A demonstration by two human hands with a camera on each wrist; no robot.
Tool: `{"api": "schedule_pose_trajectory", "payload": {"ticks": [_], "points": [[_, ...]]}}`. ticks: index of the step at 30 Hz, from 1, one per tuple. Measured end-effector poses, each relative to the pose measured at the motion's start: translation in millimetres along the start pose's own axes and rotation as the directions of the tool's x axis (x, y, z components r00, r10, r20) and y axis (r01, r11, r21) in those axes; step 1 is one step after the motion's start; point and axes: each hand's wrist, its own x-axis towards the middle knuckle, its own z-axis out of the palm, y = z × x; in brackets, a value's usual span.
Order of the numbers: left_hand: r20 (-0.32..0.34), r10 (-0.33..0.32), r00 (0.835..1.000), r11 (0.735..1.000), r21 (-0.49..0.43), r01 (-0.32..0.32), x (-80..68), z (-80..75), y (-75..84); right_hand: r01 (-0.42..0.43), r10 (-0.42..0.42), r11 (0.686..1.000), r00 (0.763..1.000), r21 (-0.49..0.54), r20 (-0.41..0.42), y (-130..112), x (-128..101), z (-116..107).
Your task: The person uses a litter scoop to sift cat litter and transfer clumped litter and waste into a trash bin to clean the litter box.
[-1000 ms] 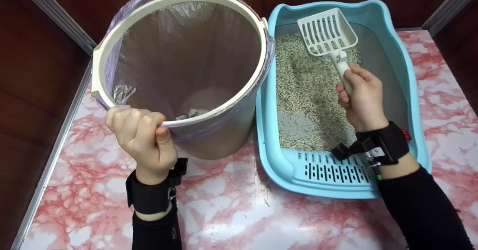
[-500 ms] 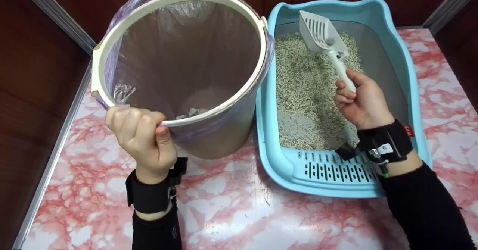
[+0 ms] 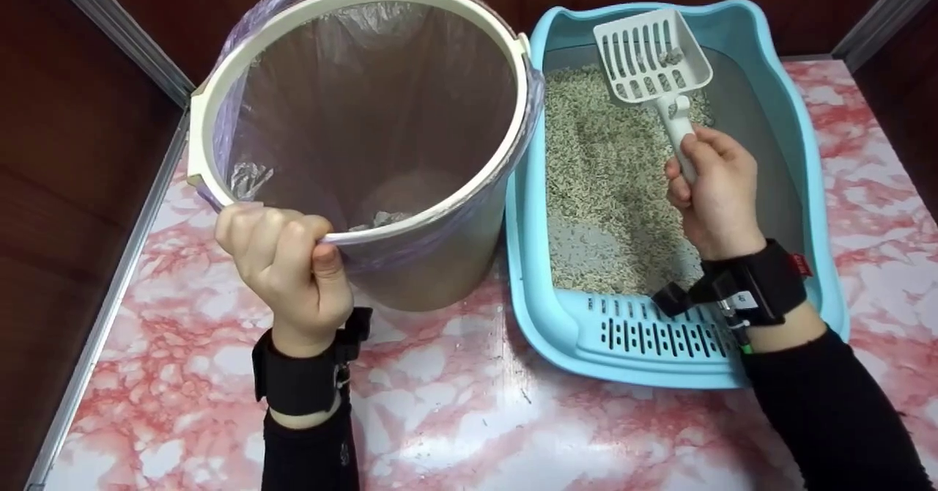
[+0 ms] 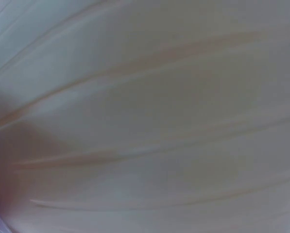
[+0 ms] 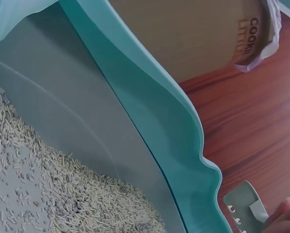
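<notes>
In the head view my right hand [image 3: 722, 190] grips the handle of a pale slotted litter scoop [image 3: 692, 73], held over the far part of a blue litter box [image 3: 527, 271]. A few small clumps lie in the scoop's bowl. Pellet litter [image 3: 601, 146] covers much of the box floor. My left hand [image 3: 286, 264] grips the near rim of a tall cream bin [image 3: 425, 286], fingers curled over the edge and the thumb outside. A thin purple bag [image 3: 242, 58] lines the bin, with grey clumps [image 3: 385, 220] at its bottom. The bin's wall fills the left wrist view.
Bin and litter box stand side by side on a red-and-white marbled floor [image 3: 454, 432]. Dark reddish wood panels [image 3: 80, 205] enclose the left, back and right. The box's near end has a slotted blue step [image 3: 652, 333].
My right hand has turned the scoop from tipped on its side back to face up, with small clumps now visible in it. My left hand stays on the bin rim.
</notes>
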Motion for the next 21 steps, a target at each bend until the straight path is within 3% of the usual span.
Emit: {"api": "schedule_pose_trajectory", "payload": {"ticks": [5,12,17,21], "points": [[0.021,0.026,0.999,1.0,0.002,-0.026,-4.4,2.3,-2.3,0.056,-0.056,0.998,0.998,-0.018,0.023,-10.1,-7.4,5.8],[0.042,0.047,0.998,0.999,0.005,-0.047,-9.0,9.0,-7.6,0.064,-0.074,0.996,0.985,0.067,0.155,-50.0,-18.3,24.4],[0.068,0.063,0.996,0.998,-0.007,-0.062,-10.6,16.4,-8.5,0.117,-0.119,0.993,0.949,0.024,0.291,-72.4,-8.4,41.0],[0.084,0.072,0.994,0.997,-0.017,-0.071,-12.6,23.4,-7.7,0.099,-0.041,0.988,0.91,-0.12,0.413,-76.3,-2.4,61.1]]}}
